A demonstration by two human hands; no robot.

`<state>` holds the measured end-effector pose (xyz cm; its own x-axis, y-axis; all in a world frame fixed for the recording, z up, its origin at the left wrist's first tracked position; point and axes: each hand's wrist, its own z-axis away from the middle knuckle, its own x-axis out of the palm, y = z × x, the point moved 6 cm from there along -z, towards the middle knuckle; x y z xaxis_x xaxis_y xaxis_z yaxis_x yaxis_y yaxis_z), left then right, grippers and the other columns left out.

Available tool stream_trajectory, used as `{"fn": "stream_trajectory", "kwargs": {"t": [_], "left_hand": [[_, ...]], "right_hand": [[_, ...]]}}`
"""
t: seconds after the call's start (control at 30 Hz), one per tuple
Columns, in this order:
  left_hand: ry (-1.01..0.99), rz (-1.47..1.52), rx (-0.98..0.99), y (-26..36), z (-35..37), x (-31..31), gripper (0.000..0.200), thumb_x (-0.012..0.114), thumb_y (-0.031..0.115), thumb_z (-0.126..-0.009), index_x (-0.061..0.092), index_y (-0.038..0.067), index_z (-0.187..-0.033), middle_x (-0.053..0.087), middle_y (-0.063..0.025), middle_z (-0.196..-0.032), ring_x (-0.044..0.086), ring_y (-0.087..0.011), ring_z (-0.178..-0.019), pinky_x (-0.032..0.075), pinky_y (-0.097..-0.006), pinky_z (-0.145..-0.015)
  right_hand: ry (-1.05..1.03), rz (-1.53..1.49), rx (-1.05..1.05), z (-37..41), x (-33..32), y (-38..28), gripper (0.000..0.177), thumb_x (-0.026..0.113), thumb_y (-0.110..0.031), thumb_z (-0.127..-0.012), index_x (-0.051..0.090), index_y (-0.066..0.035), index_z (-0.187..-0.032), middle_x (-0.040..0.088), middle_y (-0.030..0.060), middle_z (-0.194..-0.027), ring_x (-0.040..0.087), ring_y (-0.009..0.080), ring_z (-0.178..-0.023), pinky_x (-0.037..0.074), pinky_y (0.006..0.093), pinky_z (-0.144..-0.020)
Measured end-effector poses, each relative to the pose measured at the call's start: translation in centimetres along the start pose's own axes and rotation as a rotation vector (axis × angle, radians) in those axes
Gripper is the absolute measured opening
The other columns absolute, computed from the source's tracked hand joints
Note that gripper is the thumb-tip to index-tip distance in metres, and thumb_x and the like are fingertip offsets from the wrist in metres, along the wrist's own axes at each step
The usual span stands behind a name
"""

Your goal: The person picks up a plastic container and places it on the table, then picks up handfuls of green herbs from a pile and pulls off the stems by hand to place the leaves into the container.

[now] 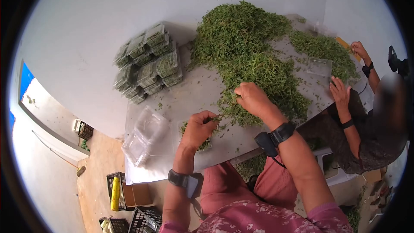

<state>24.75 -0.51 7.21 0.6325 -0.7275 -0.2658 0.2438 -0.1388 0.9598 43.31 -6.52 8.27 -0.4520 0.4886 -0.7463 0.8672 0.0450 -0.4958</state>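
My left hand [199, 130] is closed in a pinch on a small herb sprig [219, 117], whose leafy end points right. Just below and behind that hand sits a clear plastic box [208, 146] with green leaves in it, partly covered by the hand. My right hand [254, 99] has its fingers pressed together above the front of a large heap of green herbs [246, 34]. What its fingertips hold, if anything, blends with the leaves behind. Loose bits of leaf lie on the table [194, 90] around both hands.
Filled clear boxes [148, 60] stand stacked at the back left. Empty clear boxes [148, 131] lie nested near the left edge. At right, another person [375, 121] works beside a smaller herb pile [323, 49] and a clear box [319, 67]. Crates [144, 220] stand on the floor.
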Motion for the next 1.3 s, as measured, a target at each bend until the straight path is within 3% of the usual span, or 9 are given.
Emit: {"fn": "stream_trajectory", "kwargs": {"t": [0.3,0.5,0.7,0.8,0.83,0.93,0.97,1.07,1.3], "left_hand": [[-0.033,0.286,-0.152,-1.0,-0.2,1.8,0.017,0.065,0.024,-0.089,0.062,0.008,-0.096,0.057,0.0019,-0.070,0.046,-0.0039,-0.052,0.035,-0.0172,-0.047],[-0.114,0.278,-0.116,-0.9,-0.8,4.1,0.017,0.064,0.025,-0.091,0.063,0.009,-0.090,0.055,0.0036,-0.067,0.045,-0.0032,-0.053,0.035,-0.0172,-0.046],[-0.117,0.192,-0.104,-0.7,-0.7,4.1,0.015,0.061,0.021,-0.091,0.063,0.010,-0.080,0.054,0.0042,-0.063,0.044,-0.0030,-0.052,0.034,-0.0178,-0.046],[-0.130,0.175,-0.092,-0.4,0.0,3.8,0.015,0.059,0.017,-0.091,0.062,0.009,-0.079,0.053,0.0038,-0.063,0.043,-0.0038,-0.052,0.033,-0.0190,-0.046],[-0.098,0.200,-0.096,-0.7,0.1,3.6,0.015,0.058,0.017,-0.091,0.062,0.008,-0.080,0.053,0.0037,-0.063,0.043,-0.0040,-0.052,0.033,-0.0191,-0.046],[-0.034,0.263,-0.058,-0.9,-0.1,2.6,0.015,0.058,0.019,-0.092,0.063,0.008,-0.083,0.053,0.0034,-0.064,0.043,-0.0041,-0.051,0.033,-0.0184,-0.046],[-0.018,0.283,-0.039,-0.9,-0.2,2.4,0.016,0.058,0.020,-0.093,0.063,0.007,-0.085,0.053,0.0033,-0.064,0.043,-0.0040,-0.050,0.033,-0.0180,-0.045],[-0.007,0.255,-0.029,-0.3,-0.1,2.3,0.016,0.057,0.020,-0.094,0.063,0.006,-0.087,0.053,0.0029,-0.064,0.043,-0.0042,-0.051,0.033,-0.0182,-0.046],[-0.092,0.163,-0.078,-1.1,-0.4,3.0,0.014,0.060,0.020,-0.092,0.064,0.007,-0.090,0.054,0.0028,-0.065,0.044,-0.0039,-0.052,0.034,-0.0180,-0.047]], "right_hand": [[0.027,-0.213,0.056,-0.3,-1.7,-1.7,0.017,0.069,-0.007,-0.073,0.058,0.003,-0.082,0.054,0.0154,-0.078,0.056,0.0347,-0.075,0.044,0.0448,-0.066],[0.036,-0.253,-0.039,-0.2,-0.6,-2.3,0.024,0.067,-0.002,-0.073,0.062,0.004,-0.096,0.056,0.0154,-0.081,0.058,0.0319,-0.072,0.046,0.0396,-0.066],[0.107,0.024,0.072,0.1,-0.4,-1.3,0.018,0.068,-0.003,-0.074,0.061,0.004,-0.089,0.055,0.0171,-0.079,0.058,0.0347,-0.074,0.046,0.0422,-0.066],[0.281,0.126,0.106,-0.6,-0.8,1.9,0.015,0.068,-0.002,-0.073,0.058,0.002,-0.084,0.056,0.0184,-0.074,0.056,0.0331,-0.063,0.045,0.0416,-0.058],[0.167,-0.098,0.257,-1.0,-0.2,4.1,0.013,0.070,-0.004,-0.076,0.059,0.001,-0.081,0.055,0.0145,-0.062,0.052,0.0250,-0.049,0.042,0.0392,-0.048],[-0.033,-0.398,0.502,-0.4,-0.7,3.8,0.014,0.072,-0.009,-0.080,0.062,0.001,-0.084,0.053,0.0068,-0.056,0.047,0.0142,-0.044,0.037,0.0339,-0.042],[-0.174,-0.725,0.552,0.1,-0.9,2.0,0.022,0.073,-0.013,-0.081,0.064,0.003,-0.092,0.052,0.0004,-0.060,0.046,0.0073,-0.048,0.035,0.0276,-0.042],[-0.347,-1.098,0.501,0.7,0.8,0.4,0.024,0.073,-0.011,-0.080,0.064,0.002,-0.098,0.055,-0.0010,-0.063,0.044,0.0049,-0.048,0.033,0.0226,-0.042],[-0.538,-1.037,0.395,0.8,2.0,-1.9,0.020,0.070,-0.005,-0.080,0.064,0.002,-0.097,0.056,-0.0020,-0.065,0.045,0.0045,-0.049,0.033,0.0206,-0.043]]}}
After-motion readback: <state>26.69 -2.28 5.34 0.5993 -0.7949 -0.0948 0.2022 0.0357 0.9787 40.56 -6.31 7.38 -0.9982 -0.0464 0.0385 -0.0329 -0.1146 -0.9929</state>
